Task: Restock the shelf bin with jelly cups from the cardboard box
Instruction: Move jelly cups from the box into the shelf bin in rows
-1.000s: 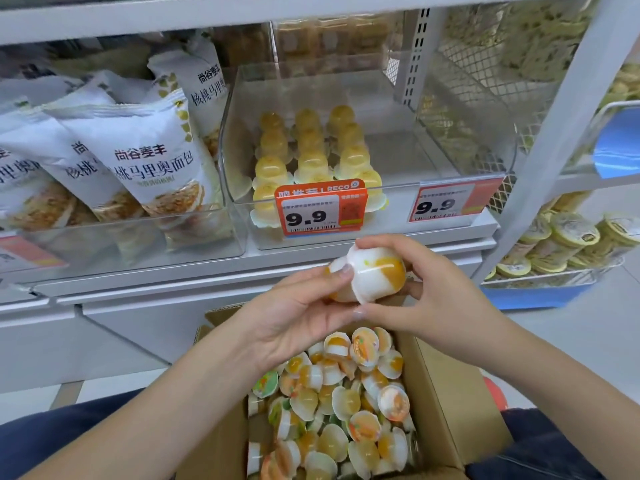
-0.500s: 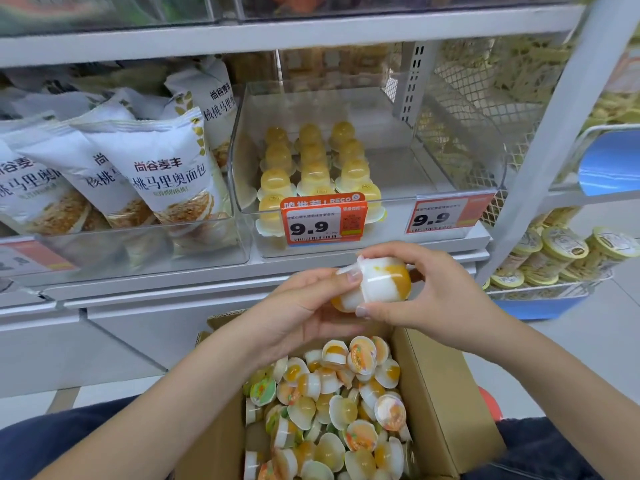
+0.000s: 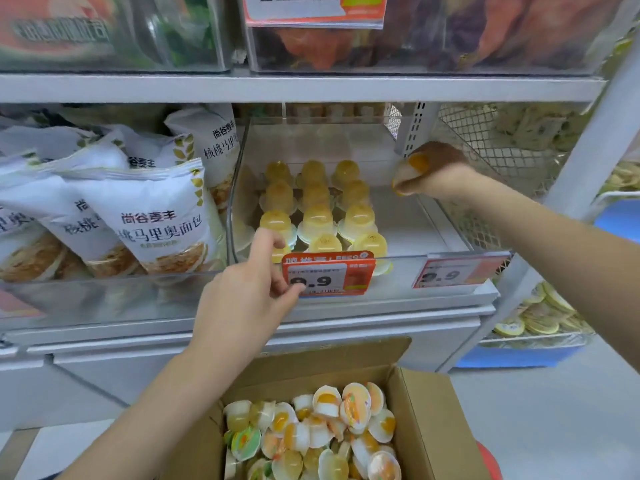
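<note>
Head view: the right hand (image 3: 438, 171), clamped around jelly cups (image 3: 410, 171), reaches over the clear shelf bin (image 3: 408, 259) toward its bare right side, apparently to set them down. The left hand (image 3: 249, 289), fingers loose, touches the front row; the cardboard box (image 3: 429, 410) waits below.

I count eleven jelly cups (image 3: 317, 216) standing in the clear shelf bin (image 3: 408, 233), one cardboard box (image 3: 429, 410) holding too many cups to number, two price tags (image 3: 329, 273) reading 9.9, and two hands.
</note>
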`<act>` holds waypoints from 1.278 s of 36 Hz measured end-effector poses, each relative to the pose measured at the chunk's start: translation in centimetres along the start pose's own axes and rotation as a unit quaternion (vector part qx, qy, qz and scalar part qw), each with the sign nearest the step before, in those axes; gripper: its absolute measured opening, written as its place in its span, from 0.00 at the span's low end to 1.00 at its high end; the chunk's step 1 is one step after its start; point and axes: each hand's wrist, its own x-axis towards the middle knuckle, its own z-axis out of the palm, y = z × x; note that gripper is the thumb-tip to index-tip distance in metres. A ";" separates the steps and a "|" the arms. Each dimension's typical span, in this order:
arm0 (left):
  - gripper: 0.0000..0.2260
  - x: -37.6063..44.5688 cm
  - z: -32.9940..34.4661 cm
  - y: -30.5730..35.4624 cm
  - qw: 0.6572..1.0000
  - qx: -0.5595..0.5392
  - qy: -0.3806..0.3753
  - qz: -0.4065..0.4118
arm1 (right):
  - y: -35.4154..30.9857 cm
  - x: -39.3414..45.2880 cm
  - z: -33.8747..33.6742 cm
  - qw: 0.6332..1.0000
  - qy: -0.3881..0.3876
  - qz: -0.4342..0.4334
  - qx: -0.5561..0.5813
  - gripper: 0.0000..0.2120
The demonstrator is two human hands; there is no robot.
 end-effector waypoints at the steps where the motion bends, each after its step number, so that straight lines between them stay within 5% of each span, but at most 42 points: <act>1: 0.23 0.1 0.0 -0.3 1.000 -0.004 -0.004 0.012 | 0.2 1.2 0.5 1.000 -0.011 0.004 0.001 0.28; 7: 0.16 0.6 0.4 -1.6 0.998 0.010 0.000 0.069 | 1.3 6.2 4.2 0.995 -0.067 -0.008 0.075 0.38; 20: 0.10 0.5 0.4 -2.1 0.996 0.015 0.002 0.093 | 2.2 6.3 6.6 0.970 -0.051 -0.011 0.236 0.20; 28: 0.14 0.5 0.7 -2.1 0.997 0.012 0.006 0.080 | 3.4 6.6 6.9 0.950 -0.053 0.041 0.306 0.28; 34: 0.13 0.4 0.6 -2.0 0.996 0.005 0.004 0.083 | 3.3 6.5 7.2 0.957 -0.053 0.042 0.284 0.28; 38: 0.14 0.2 0.5 -1.9 0.995 0.023 0.012 0.092 | 3.4 6.5 6.5 0.988 -0.015 0.031 0.150 0.36; 42: 0.16 -0.4 0.1 -2.0 0.993 0.055 0.017 0.103 | 3.1 3.6 4.4 0.982 0.000 0.017 0.186 0.28; 46: 0.17 -1.7 -0.4 -1.9 0.994 0.041 0.036 0.098 | 1.8 -4.7 1.4 0.972 0.083 -0.094 0.201 0.18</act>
